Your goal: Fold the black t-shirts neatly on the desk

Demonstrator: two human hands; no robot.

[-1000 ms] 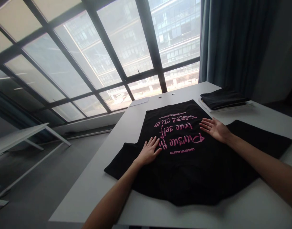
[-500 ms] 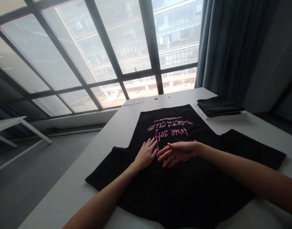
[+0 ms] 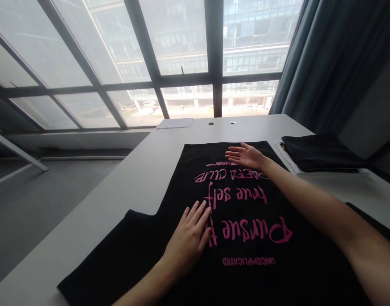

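A black T-shirt [image 3: 182, 182] with pink lettering lies spread flat, its print upside down from where I look and its far hem towards the window. My left hand [image 3: 190, 233] rests on the shirt at the left end of the lettering, fingers stretched out. Farther off, my right hand [image 3: 246, 156] is over the shirt's far part, near the smallest print, with its fingers extended and the thumb side up. Nothing is held in either hand. My right forearm covers part of the shirt's right side.
The shirt lies on a white table [image 3: 125, 182]. At its right stands a stack of folded black clothes [image 3: 322, 151] on something white. A white sheet [image 3: 175, 123] lies at the far left corner. Windows and a blue-grey curtain [image 3: 335, 63] are behind.
My right hand has moved away from me, from the middle of the print to the shirt's far part. My left hand stays by the lettering. The view has shifted closer to the shirt.
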